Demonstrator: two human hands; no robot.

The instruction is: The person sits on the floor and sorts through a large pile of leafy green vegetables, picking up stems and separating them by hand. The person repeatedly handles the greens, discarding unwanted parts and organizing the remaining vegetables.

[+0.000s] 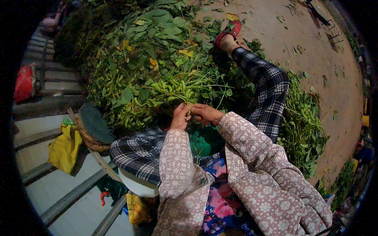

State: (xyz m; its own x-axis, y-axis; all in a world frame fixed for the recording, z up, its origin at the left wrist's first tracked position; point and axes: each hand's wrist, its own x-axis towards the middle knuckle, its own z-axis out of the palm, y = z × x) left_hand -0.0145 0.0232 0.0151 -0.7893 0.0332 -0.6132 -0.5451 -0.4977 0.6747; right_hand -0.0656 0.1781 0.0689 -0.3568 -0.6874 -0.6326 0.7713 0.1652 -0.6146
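Observation:
Green bean plants point(174, 88) with plump pods and long stems fan out just beyond my hands. My left hand point(179, 117) closes around the gathered stem ends. Against its fingertips, my right hand point(207, 114) pinches at the same stems; the exact grip is partly hidden by the fingers. Below the hands, between my plaid-trousered legs, lies something green point(200, 144), possibly a bag or cloth.
A large heap of leafy plants point(147, 35) rises ahead. More podded plants point(304, 124) lie right of my leg. To the left are a round basket-like object point(94, 129), a yellow bag point(65, 147), a red container point(25, 84) and dark bars point(71, 200) over a pale surface.

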